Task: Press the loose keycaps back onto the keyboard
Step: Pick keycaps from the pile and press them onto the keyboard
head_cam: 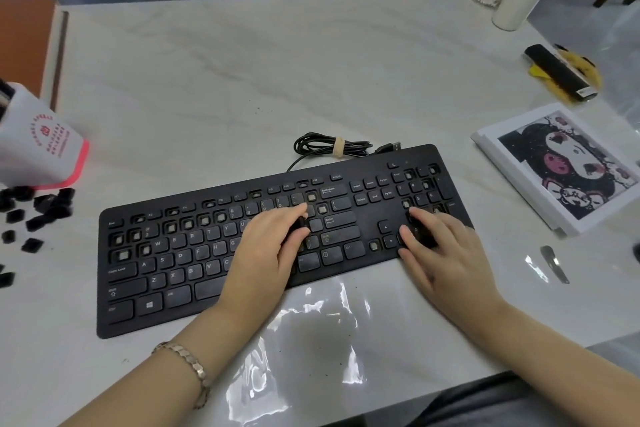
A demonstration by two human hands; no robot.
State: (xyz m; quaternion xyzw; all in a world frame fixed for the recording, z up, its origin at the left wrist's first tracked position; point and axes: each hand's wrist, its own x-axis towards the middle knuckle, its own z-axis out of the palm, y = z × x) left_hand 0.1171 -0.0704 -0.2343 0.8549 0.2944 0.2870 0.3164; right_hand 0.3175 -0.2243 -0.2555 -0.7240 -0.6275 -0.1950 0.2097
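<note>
A: What is laid out, and where is the work being done?

B: A pale table point(242, 80) is seen, and the black keyboard point(370, 222) is set on it at a slant. The left hand point(273, 246) is laid over the keyboard's main block, just left of its Enter key. The right hand point(446, 253) is laid over the number pad at the keyboard's right end.

A: How are the fingers held?

B: On both hands they are nearly straight and a little spread, with the tips pressed down on the keys. Nothing is seen to be pinched or curled round. Whether a cap lies under the left fingertips point(301, 210) cannot be told, since that spot is covered.

A: And the caps to be refitted?

B: The loose keycaps point(38, 208) are scattered on the table, well off the keyboard's left end. Bare sockets point(123, 255) are shown along the keyboard's left side, its upper rows and its number pad, so most of the task is judged to be left.

A: How is the pressing best done?

B: Each cap is best squared over its socket before force is applied. It is then pushed straight down at its centre, not at an edge, so that the clips are not bent. The keyboard is best steadied by the other hand so that it is not slid. A seated cap should be found level with its neighbours.
</note>
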